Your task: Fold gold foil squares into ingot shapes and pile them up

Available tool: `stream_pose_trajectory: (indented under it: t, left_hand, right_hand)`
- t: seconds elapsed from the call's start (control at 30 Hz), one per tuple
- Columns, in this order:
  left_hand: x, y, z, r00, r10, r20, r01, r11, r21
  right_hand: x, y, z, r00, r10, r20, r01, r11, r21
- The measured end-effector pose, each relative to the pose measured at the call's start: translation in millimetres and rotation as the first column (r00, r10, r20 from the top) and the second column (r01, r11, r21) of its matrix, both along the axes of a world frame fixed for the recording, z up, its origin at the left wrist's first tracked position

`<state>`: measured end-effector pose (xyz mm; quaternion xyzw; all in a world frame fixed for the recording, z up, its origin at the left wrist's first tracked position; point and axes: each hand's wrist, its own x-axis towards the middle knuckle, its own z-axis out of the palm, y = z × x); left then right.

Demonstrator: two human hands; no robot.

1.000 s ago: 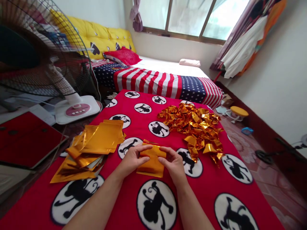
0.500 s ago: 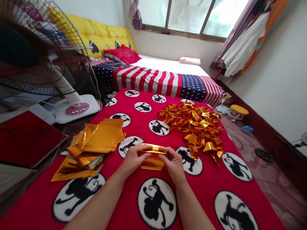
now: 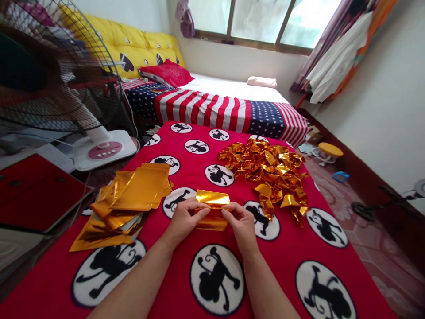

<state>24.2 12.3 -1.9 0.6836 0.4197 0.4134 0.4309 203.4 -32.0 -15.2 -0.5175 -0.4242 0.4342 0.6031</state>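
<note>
Both forearms enter from the near edge and meet over the red blanket (image 3: 285, 261) printed with black monkey medallions. The left hand (image 3: 182, 218) and right hand (image 3: 241, 221) each hold one end of a gold foil sheet (image 3: 212, 208), thumbs on top and fingers beneath, so each grip is pressed together on the foil. The sheet is folded across its width, its upper flap standing up toward the far side; holding both ends at once keeps the crease straight and the slippery foil taut. It sits between the hands, raised slightly off the blanket or just resting on it; which of the two cannot be told.

Left of the left grip, near it, lies a stack of flat gold foil sheets (image 3: 129, 199), fanned loosely and within easy reach of that hand. Beyond the right grip, apart from it, lies a heap of folded gold foil pieces (image 3: 268, 170), crumpled into bow-like shapes and kept separate from the flat stock.

Farther left stands an electric fan (image 3: 102, 148) on its white base. At the far side a bed (image 3: 232, 93) carries a stars-and-stripes blanket (image 3: 219, 113) beneath the window (image 3: 259, 22).
</note>
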Motion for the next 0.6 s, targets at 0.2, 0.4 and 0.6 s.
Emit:
stream_pose_trajectory:
  t: [0.2, 0.4, 0.6]
  left_hand:
    - [1.5, 0.0, -5.9, 0.989, 0.048, 0.139, -0.027, 0.988, -0.149]
    - [2.8, 1.6, -10.9, 0.953, 0.028, 0.303, 0.057, 0.961, -0.269]
    - [2.3, 3.5, -13.1, 0.96, 0.03, 0.278, 0.052, 0.958, -0.282]
  right_hand:
    - [-2.7, 0.4, -1.7, 0.988, -0.088, -0.129, 0.082, 0.995, -0.055]
    - [-3.5, -1.2, 4.0, 0.982, -0.088, -0.166, 0.085, 0.996, -0.023]
    - [-3.6, -0.4, 2.3, 0.987, -0.105, -0.119, 0.102, 0.994, -0.03]
